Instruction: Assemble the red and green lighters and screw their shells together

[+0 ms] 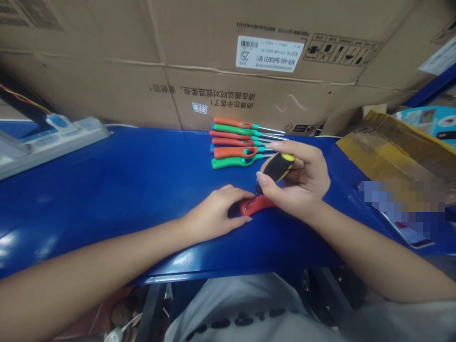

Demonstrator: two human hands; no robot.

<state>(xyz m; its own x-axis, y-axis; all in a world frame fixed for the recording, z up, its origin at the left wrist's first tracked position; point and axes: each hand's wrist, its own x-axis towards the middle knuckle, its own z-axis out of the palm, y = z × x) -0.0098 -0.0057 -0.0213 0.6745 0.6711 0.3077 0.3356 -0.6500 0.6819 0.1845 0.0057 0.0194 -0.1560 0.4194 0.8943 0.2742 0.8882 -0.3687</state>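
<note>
A red lighter handle point(259, 204) lies on the blue table, and my left hand point(223, 211) pinches its left end between thumb and fingers. Above it, my right hand point(299, 180) grips a black and yellow screwdriver point(278, 167), tilted with its thin shaft pointing down to the left at the handle's left end. The far part of the red handle is hidden under my right hand. Behind the hands lie several long lighters point(235, 152) in a row, with orange, red and green handles and metal tubes pointing right.
A large cardboard box point(199, 61) stands along the back of the blue table point(107, 199). At the left is a white power strip point(53, 142) with a plug. Yellow-taped cardboard point(399, 147) and a partly blurred flat device point(409, 228) are at the right.
</note>
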